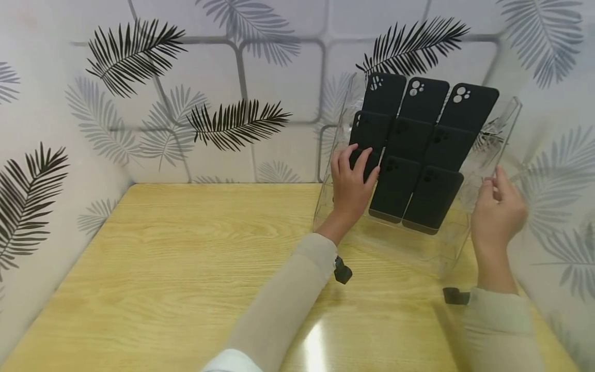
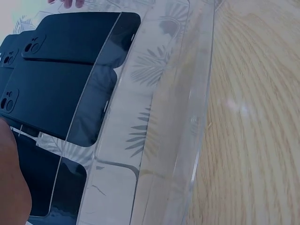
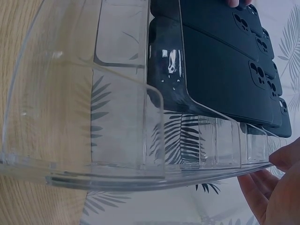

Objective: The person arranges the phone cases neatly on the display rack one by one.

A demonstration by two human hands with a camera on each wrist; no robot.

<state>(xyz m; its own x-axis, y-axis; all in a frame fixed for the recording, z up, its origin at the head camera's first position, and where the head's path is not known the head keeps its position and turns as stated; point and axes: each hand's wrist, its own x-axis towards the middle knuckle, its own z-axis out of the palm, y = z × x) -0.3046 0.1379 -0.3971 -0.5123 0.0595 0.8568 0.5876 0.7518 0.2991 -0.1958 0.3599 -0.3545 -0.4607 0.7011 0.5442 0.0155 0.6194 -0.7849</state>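
Observation:
A clear tiered display stand (image 1: pixel 446 253) holds several black phone cases (image 1: pixel 397 188) in three stepped rows, leaning back with camera cutouts at the top. My left hand (image 1: pixel 350 183) grips the front-row case (image 1: pixel 364 163) at the left, fingers and thumb spread across its upper part. That case's lower end (image 2: pixel 70 190) sits behind the clear front lip in the left wrist view. At the other side, my right hand (image 1: pixel 499 212) pinches the stand's right side edge. In the right wrist view, the thumb and fingers (image 3: pixel 255 194) meet at this edge.
The stand rests on a light wood-grain table (image 1: pixel 186 268), close to the back wall (image 1: pixel 279 77) with its leaf pattern. Another patterned wall (image 1: pixel 562 206) rises near my right hand. Small black devices (image 1: pixel 343 270) are at both wrists.

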